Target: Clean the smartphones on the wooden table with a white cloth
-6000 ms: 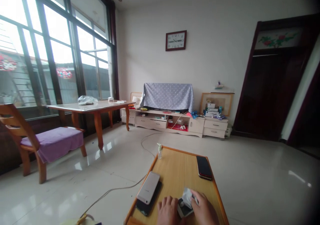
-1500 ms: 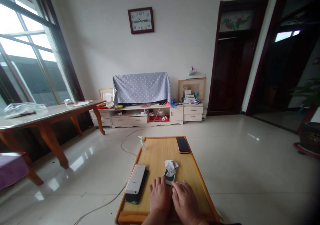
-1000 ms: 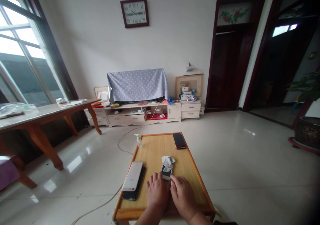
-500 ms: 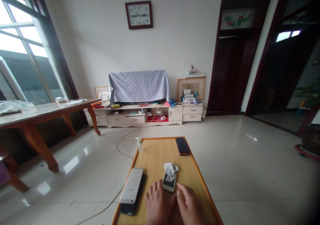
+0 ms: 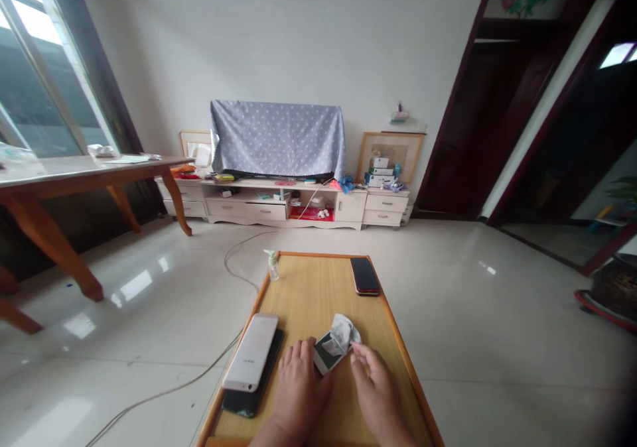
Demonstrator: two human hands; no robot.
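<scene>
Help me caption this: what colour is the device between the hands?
The device shows a white border around a dark face, in the head view.

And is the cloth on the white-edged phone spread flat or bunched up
Bunched up: the cloth shows raised folds and leaves part of the phone uncovered.

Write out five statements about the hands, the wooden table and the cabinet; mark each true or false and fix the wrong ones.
1. A crumpled white tissue lies on a small white-edged, dark-screened phone. True.
2. The left hand holds a clear bottle with a pale green pump. False: that hand is at the small phone; the bottle stands apart.
3. A pale rose-gold phone partly covers a black phone. True.
4. The right hand rests on a red-edged black phone. False: that hand is by the tissue.
5. A white-dotted blue-grey cloth hangs above a low whitish cabinet. True.
</scene>
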